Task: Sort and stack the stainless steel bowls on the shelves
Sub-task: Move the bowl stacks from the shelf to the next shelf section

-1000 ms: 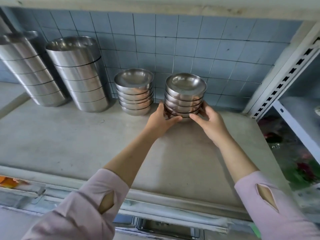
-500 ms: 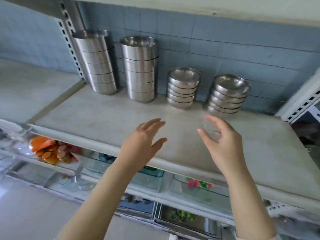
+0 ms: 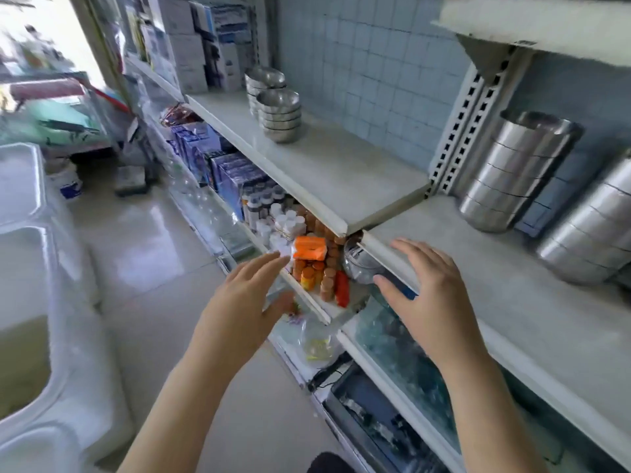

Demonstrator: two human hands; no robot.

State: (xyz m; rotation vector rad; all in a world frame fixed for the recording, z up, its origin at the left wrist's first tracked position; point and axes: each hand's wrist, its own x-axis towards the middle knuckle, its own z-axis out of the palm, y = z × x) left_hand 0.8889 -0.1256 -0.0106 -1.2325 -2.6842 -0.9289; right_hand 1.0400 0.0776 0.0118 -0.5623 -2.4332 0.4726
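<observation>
While both your left hand and right hand hung empty, fingers spread, the two small stacks of shiny steel bowls sat on the far grey shelf; I'd cup one whole stack from both sides, low down.

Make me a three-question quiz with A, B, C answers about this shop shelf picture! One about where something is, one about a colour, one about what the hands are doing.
1. Where do the small bowl stacks stand?
A. On the floor
B. On the left shelf, by the tiled wall
C. In the right hand

2. What colour is the packet under the shelf?
A. Orange
B. Purple
C. Black

3. What are the left hand and right hand doing?
A. Both gripping bowls
B. One holds a cup
C. Both open and empty

Answers: 1 B, the stacks sit on that shelf against the tiles. 2 A, it is bright orange. 3 C, the fingers are spread with nothing between them.
</observation>
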